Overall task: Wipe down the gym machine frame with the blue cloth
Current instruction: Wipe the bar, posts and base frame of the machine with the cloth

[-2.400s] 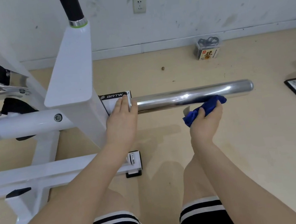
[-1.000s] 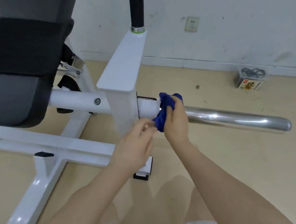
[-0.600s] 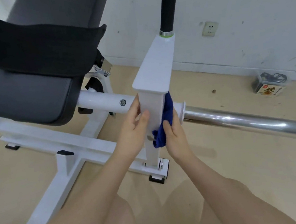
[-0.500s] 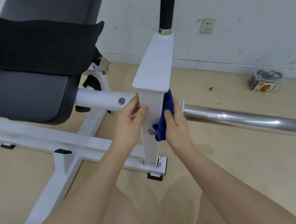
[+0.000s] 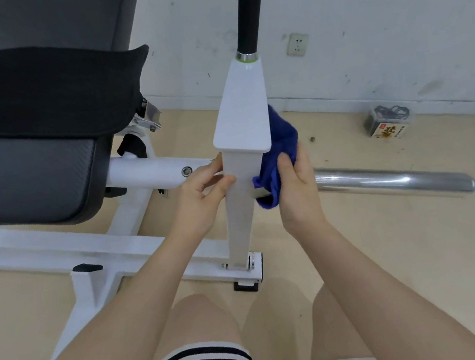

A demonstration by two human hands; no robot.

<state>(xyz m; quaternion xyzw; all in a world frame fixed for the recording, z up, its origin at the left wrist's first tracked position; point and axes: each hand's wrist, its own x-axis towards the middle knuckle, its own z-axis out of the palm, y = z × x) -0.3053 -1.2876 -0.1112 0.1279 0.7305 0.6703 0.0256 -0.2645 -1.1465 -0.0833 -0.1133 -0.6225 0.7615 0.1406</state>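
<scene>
Right hand (image 5: 298,190) grip clenched on cloth (image 5: 275,156), pressed to right face of post (image 5: 240,197); left hand (image 5: 202,196) pinches post's left edge. Risk: bunched cloth slips from grip, wipes narrow strip, snags bracket beneath

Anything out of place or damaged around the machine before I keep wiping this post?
Nothing on the white post or blue cloth looks damaged. Only oddities: a small box with dark cables sits on the floor by the wall, a brown speck lies near it, and the wall is scuffed.

A small box (image 5: 388,126) (dark cables on top) beneath a wall socket (image 5: 297,44).
</scene>
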